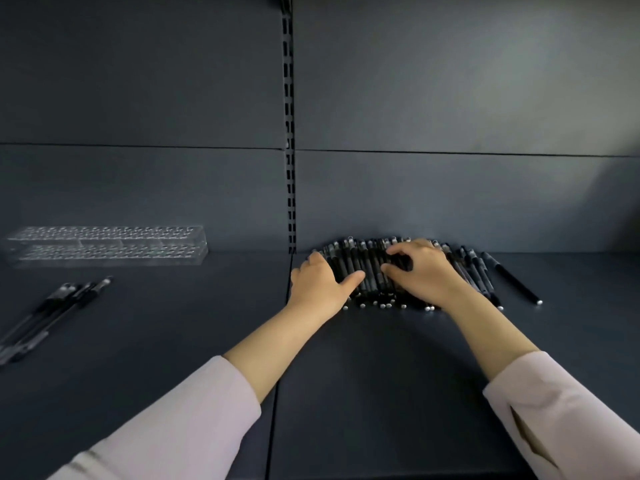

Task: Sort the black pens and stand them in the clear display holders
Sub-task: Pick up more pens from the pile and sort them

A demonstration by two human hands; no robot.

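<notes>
A heap of several black pens (372,268) lies side by side against the back wall of the dark shelf, right of centre. My left hand (320,282) rests on the heap's left end, thumb stretched over the pens. My right hand (422,271) lies on the heap's right part, its fingers curled round a few pens in the middle. One black pen (514,278) lies apart at the right. Two clear display holders (107,245) with rows of holes stand at the back left, with no pens in them.
A small bundle of clear-barrelled black pens (52,313) lies at the left near the shelf's front. A slotted metal upright (289,133) runs up the back wall. A seam (277,393) divides the two dark shelf boards.
</notes>
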